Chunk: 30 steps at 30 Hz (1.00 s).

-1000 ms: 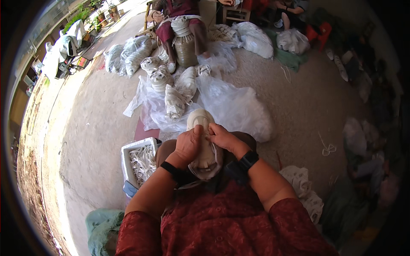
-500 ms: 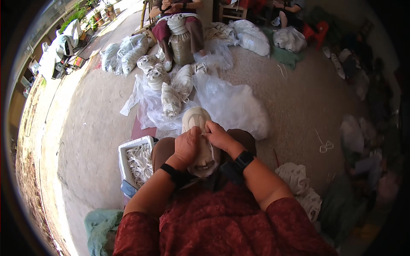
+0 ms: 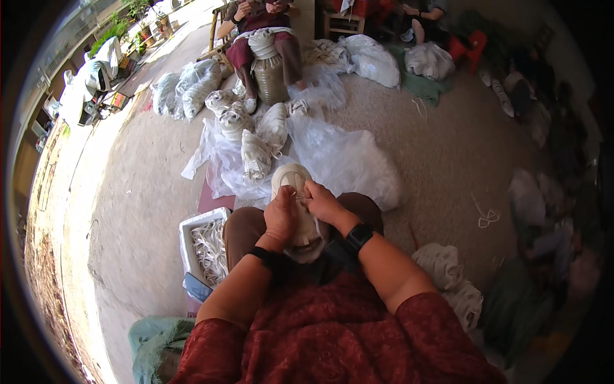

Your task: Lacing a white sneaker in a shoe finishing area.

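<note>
A cream-white sneaker [image 3: 290, 174] lies over my lap between my knees, its toe pointing away from me. My left hand [image 3: 280, 216] is closed round the left side of the sneaker, with the thumb up by the lacing area. On the other side my right hand [image 3: 323, 203] is closed, its fingertips pinched together at the lacing area. Whatever sits in that pinch is too small to make out. Both hands cover the middle of the sneaker; its toe and heel end show.
By my left knee stands a white foam box [image 3: 185, 240] of white shoelaces [image 3: 210, 246], a phone [image 3: 196, 287] on its corner. Ahead lie several sneakers [image 3: 256, 155] and clear plastic bags [image 3: 345, 160]. Another person [image 3: 262, 19] sits beyond. More pale shoes [image 3: 448, 272] lie to my right.
My left hand has shifted slightly, and its thumb now points up more. The sneaker stays in my lap. Across from me, the other person's hands have moved apart.
</note>
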Tool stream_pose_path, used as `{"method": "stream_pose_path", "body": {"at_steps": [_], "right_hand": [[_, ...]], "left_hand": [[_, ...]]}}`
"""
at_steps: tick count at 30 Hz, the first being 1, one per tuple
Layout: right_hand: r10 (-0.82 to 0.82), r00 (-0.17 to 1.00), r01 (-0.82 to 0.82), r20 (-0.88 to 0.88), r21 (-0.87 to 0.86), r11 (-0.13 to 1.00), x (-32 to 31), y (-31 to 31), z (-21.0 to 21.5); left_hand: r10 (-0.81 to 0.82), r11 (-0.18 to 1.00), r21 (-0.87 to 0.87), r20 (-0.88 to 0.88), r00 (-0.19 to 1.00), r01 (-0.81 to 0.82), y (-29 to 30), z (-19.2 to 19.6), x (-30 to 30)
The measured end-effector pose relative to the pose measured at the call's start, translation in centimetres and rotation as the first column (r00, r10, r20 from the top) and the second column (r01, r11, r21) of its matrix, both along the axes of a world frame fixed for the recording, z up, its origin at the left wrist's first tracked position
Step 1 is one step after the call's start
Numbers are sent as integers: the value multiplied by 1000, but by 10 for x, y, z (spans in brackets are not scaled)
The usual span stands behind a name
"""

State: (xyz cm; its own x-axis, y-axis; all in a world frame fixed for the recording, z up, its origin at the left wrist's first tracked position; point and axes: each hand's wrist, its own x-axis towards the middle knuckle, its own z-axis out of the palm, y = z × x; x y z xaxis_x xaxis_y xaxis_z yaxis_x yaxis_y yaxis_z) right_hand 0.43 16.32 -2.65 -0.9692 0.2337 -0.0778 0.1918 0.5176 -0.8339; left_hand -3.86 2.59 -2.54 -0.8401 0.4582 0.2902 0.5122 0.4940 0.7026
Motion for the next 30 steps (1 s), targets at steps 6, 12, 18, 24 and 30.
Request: {"method": "stream_pose_path", "body": {"at_steps": [6,12,18,24,30], "right_hand": [[-199,882,200,-428,-42,979,15,-24,-10],[-100,861,191,-499,134,972,22,-26,-6],[-26,845,151,-534,192,970,20,-26,-2],[-104,934,162,-341,149,975,5,-22,-1],[25,939,34,-344,165,986,5,-1,6]], "left_hand": [[-51,980,189,-69,996,63,-21,0,1],[-5,984,179,65,998,-6,-24,3,2],[-193,979,66,22,981,191,-23,14,-13],[-125,977,195,214,969,83,-22,3,-14],[-225,930,366,470,853,43,-39,-4,-28]]}}
